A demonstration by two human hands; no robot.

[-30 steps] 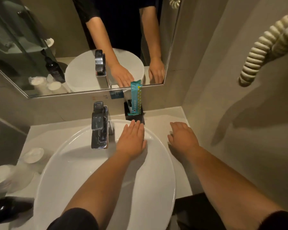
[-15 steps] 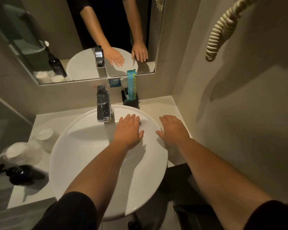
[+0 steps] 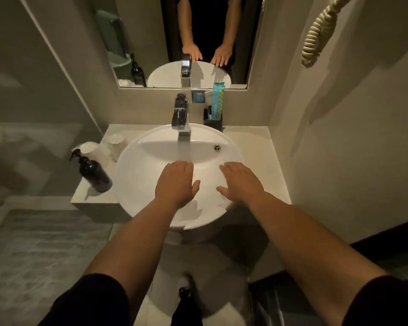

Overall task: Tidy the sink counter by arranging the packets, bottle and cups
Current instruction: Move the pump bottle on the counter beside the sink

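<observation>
My left hand [image 3: 174, 182] and my right hand [image 3: 242, 182] hover palm down over the front of the round white sink [image 3: 132, 175], fingers spread, holding nothing. A dark pump bottle [image 3: 93, 171] stands on the counter at the left. Behind it are two wrapped white cups [image 3: 116, 140], one nearer the wall, one [image 3: 90, 148] nearer the bottle. A teal packet [image 3: 217, 100] stands upright in a black holder [image 3: 213, 122] at the back wall, right of the tap [image 3: 181, 114].
The pale counter [image 3: 257, 147] runs right of the sink to the side wall. A mirror [image 3: 174, 43] hangs above the tap. A coiled cream cord [image 3: 316, 36] hangs on the right wall. Grey tiled floor lies at lower left.
Both hands have drawn back from the far rim near the holder to the front of the sink. The view has pulled back, bringing the bottle and cups fully into sight.
</observation>
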